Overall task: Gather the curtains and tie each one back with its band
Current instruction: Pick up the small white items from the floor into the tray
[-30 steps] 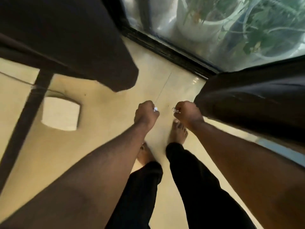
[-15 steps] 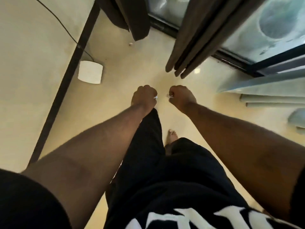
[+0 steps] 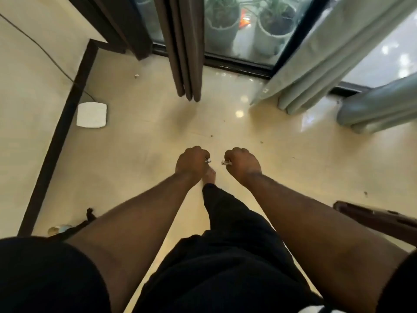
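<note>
Curled fingers (image 3: 200, 152) of the left hand (image 3: 190, 163) and of the right hand (image 3: 242, 164) each pinch a small silvery piece, the left hand's piece (image 3: 207, 160) and the right hand's piece (image 3: 226, 163); what these are cannot be told. The fists hover side by side, apart, above the tiled floor (image 3: 146, 143). Beyond them a dark curtain (image 3: 184, 48) hangs loose before the glass door (image 3: 246, 30), a pale curtain (image 3: 316, 57) to its right.

Daylight through the glass door (image 3: 228, 26) glares on the glossy floor (image 3: 239, 113); edges bend, arms perhaps slightly motion-blurred.
</note>
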A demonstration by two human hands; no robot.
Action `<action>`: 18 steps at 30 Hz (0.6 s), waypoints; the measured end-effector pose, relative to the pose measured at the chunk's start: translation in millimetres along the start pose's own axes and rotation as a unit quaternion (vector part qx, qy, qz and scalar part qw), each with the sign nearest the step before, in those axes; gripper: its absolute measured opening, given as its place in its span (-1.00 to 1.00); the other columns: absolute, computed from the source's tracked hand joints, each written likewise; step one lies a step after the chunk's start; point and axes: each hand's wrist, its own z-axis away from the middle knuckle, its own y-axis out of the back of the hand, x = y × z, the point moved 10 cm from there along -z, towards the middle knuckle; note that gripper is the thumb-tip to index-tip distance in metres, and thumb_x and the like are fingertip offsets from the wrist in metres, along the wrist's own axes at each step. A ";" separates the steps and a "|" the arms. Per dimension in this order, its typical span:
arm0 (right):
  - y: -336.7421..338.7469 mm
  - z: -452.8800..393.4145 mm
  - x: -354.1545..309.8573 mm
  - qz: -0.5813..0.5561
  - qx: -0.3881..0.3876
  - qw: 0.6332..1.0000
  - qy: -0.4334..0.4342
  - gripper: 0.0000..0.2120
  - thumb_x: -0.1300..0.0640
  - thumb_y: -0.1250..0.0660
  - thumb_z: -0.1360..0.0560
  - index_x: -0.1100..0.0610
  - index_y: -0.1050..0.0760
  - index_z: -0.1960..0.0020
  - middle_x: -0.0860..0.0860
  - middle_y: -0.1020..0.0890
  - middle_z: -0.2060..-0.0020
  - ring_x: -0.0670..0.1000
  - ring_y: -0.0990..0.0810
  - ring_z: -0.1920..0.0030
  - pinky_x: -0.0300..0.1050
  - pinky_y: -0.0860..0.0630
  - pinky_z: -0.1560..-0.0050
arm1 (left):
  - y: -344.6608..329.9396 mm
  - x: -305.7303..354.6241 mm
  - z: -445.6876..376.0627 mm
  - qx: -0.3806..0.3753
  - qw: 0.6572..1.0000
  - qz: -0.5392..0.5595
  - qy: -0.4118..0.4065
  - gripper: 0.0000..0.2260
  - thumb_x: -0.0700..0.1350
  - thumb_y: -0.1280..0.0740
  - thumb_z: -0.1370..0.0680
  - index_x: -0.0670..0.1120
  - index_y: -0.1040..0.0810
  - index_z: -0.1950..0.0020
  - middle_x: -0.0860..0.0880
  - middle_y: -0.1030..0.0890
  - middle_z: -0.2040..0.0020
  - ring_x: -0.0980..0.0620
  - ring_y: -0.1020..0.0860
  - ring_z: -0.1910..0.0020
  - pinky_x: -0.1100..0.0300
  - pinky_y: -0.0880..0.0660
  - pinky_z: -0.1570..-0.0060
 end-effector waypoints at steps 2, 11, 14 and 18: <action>-7.5 36.5 24.7 -0.002 0.022 1.000 -0.012 -0.84 0.23 -0.28 -0.53 0.12 -0.58 -0.07 0.10 -0.59 0.02 0.12 -0.55 -0.02 -0.03 -0.54 0.05 | -29.9 24.7 21.7 0.003 1.000 0.020 -0.011 -0.75 -0.15 -0.35 -0.57 -0.10 -0.61 -0.23 -0.11 -0.59 -0.17 -0.10 -0.56 -0.14 0.13 -0.46 -0.06; -22.8 246.1 176.2 -0.069 0.030 0.988 -0.138 -0.85 0.18 -0.30 -0.52 0.13 -0.58 -0.06 0.09 -0.58 -0.01 0.18 -0.59 -0.02 -0.03 -0.52 0.04 | -128.0 179.7 144.1 -0.040 0.993 0.065 -0.087 -0.80 -0.11 -0.33 -0.55 -0.10 -0.64 -0.13 -0.10 -0.65 -0.08 -0.12 -0.59 -0.04 0.22 -0.37 0.14; -13.2 303.9 235.7 -0.097 0.058 0.976 -0.183 -0.85 0.16 -0.29 -0.52 0.13 -0.58 -0.04 0.10 -0.58 -0.01 0.20 -0.59 -0.01 -0.02 -0.51 0.06 | -159.6 245.2 167.8 -0.062 0.991 0.055 -0.109 -0.84 -0.10 -0.32 -0.54 -0.06 -0.65 -0.06 -0.07 -0.66 -0.03 -0.13 -0.60 0.00 0.22 -0.34 0.19; -1.5 375.1 325.1 -0.119 0.095 0.959 -0.240 -0.84 0.13 -0.29 -0.53 0.14 -0.57 -0.07 0.12 -0.58 -0.04 0.22 -0.58 -0.05 -0.05 -0.47 0.05 | -204.1 352.0 195.4 -0.086 0.982 0.028 -0.165 -0.84 -0.11 -0.33 -0.52 -0.04 -0.65 -0.06 -0.07 -0.65 -0.04 -0.13 -0.59 -0.01 0.16 -0.47 0.11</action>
